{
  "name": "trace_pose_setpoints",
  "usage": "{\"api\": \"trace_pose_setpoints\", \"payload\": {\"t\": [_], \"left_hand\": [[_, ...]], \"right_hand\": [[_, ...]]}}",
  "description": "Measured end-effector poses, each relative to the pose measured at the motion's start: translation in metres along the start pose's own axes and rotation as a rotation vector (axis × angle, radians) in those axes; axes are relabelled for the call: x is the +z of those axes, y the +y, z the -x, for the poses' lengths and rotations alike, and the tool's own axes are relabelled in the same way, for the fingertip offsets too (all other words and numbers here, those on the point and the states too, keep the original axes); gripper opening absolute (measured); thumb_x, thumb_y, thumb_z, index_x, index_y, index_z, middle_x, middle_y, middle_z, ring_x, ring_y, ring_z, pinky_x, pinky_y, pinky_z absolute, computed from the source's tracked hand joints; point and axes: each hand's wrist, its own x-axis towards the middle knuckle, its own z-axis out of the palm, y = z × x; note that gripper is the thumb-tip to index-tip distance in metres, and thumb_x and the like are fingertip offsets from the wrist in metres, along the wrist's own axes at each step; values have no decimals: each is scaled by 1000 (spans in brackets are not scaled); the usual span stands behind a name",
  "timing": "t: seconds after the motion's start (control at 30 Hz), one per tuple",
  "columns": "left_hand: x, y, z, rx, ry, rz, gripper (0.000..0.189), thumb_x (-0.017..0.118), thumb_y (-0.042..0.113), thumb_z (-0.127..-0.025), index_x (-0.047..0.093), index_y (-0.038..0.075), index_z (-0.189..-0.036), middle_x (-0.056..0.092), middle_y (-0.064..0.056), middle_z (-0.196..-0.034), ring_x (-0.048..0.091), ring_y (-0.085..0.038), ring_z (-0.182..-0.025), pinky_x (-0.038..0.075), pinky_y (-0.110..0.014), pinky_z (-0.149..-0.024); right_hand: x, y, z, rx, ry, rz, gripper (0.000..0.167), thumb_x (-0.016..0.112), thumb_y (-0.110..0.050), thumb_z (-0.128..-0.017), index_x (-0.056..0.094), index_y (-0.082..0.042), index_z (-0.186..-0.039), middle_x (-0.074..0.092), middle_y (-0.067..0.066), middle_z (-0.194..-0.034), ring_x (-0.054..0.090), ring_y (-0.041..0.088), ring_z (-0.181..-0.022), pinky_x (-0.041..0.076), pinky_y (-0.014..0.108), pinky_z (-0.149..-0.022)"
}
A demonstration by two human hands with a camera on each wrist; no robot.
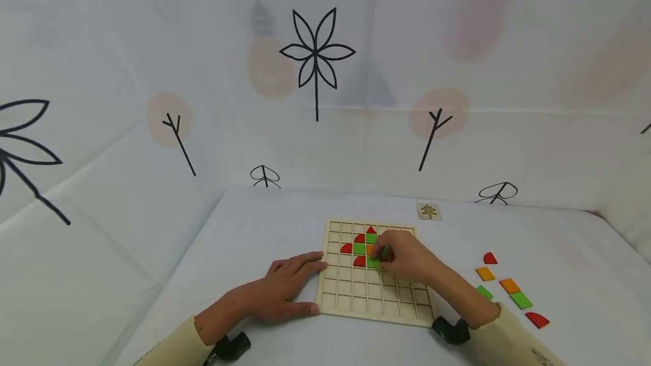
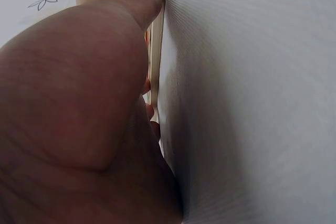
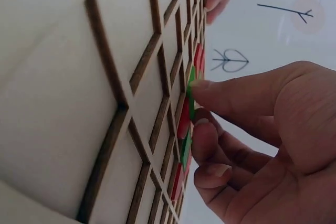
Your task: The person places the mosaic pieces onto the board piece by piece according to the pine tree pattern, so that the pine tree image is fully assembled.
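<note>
My right hand [image 1: 407,256] is over the wooden grid board [image 1: 351,298], thumb and forefinger pinching a green square tile [image 3: 191,94] at the board's surface. Around those fingertips lie other set tiles: an orange square [image 1: 369,249], a green square [image 1: 359,249], a red quarter-round [image 1: 359,261] and, at the top, a red triangle [image 1: 371,230]. My left hand [image 1: 285,290] lies with fingers spread, its fingertips and thumb touching the board's left edge. In the left wrist view, the thumb [image 2: 147,3] rests against that edge. My right hand partly hides the pattern's right side.
Loose tiles lie right of the board: an orange square [image 1: 510,286], a green square [image 1: 521,300], a red quarter-round [image 1: 537,319] and several more. A small pattern card [image 1: 429,212] lies behind the board. White printed cloth [image 1: 325,151] walls the table's back and left.
</note>
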Motion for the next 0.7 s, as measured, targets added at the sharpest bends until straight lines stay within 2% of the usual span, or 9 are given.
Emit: {"api": "trace_pose_setpoints", "payload": {"t": [0.17, 0.37, 0.53, 0.7], "left_hand": [[0, 0, 0, 8, 1, 1, 82, 54, 69, -102, 21, 35, -168, 11, 8, -177, 17, -17, -161, 24, -56, -119], [0, 0, 0, 6, 1, 0, 82, 54, 69, -102, 21, 35, -168, 11, 8, -177, 17, -16, -161, 24, -56, -119], [-2, 2, 1, 4, 1, 9, 82, 55, 68, -102, 22, 34, -168, 12, 7, -176, 18, -18, -161, 24, -57, -118], [-2, 3, 1, -10, -6, 12, 82, 56, 69, -101, 22, 36, -168, 11, 8, -176, 18, -18, -161, 24, -57, -119]], "right_hand": [[1, 3, 1, -57, 1, -3, 26, 78, 9, -86, 78, -15, -94, 69, -4, -97, 56, 14, -78, 50, 27, -68], [1, 3, 2, -86, 21, 10, 23, 81, 6, -86, 77, -15, -95, 69, -4, -97, 56, 10, -77, 51, 27, -69], [-4, 8, 7, -62, 47, 38, 20, 82, 2, -87, 77, -17, -94, 68, -7, -93, 56, 11, -77, 50, 26, -69], [-18, 18, 21, -28, 74, 68, 21, 77, 3, -91, 76, -17, -94, 68, -7, -93, 57, 11, -81, 53, 28, -72]]}}
